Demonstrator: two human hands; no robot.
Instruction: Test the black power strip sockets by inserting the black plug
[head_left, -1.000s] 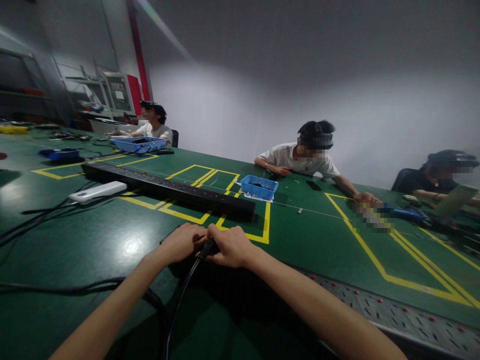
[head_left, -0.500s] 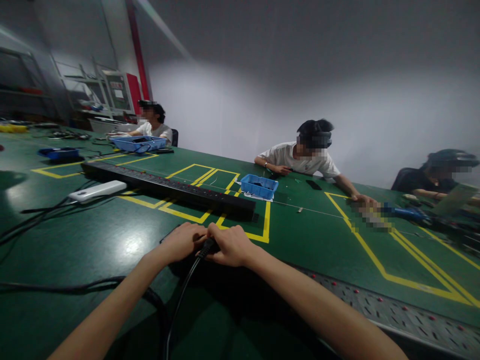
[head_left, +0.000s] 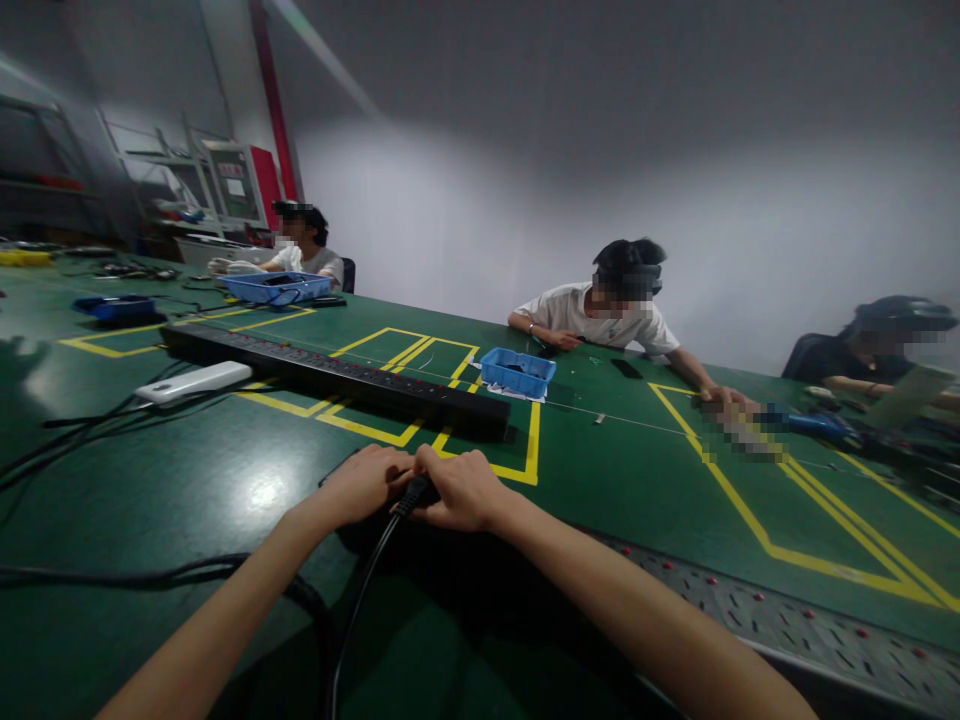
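Note:
Close in front of me lies a long dark power strip [head_left: 757, 605] with slotted sockets and red dots along its top; my forearms hide its middle. My right hand [head_left: 466, 492] is closed around a black power plug [head_left: 414, 493] at the strip's left end. From the plug a black cord [head_left: 360, 590] hangs down toward me. My left hand [head_left: 369, 487] is curled over the end of the strip, its fingertips partly hidden beside the plug. Whether the plug's prongs sit in a socket cannot be seen.
A second dark power strip [head_left: 337, 375] lies beyond my hands, beside a white adapter-like block [head_left: 196, 383] with cables. Blue trays [head_left: 517, 375] stand farther back on the green table [head_left: 600, 470], marked with yellow tape. Several co-workers sit across; one person's hand [head_left: 724, 397] reaches right.
My hands and the plug stay in place. At the far left, a co-worker's gloved hands have risen slightly above the blue tray.

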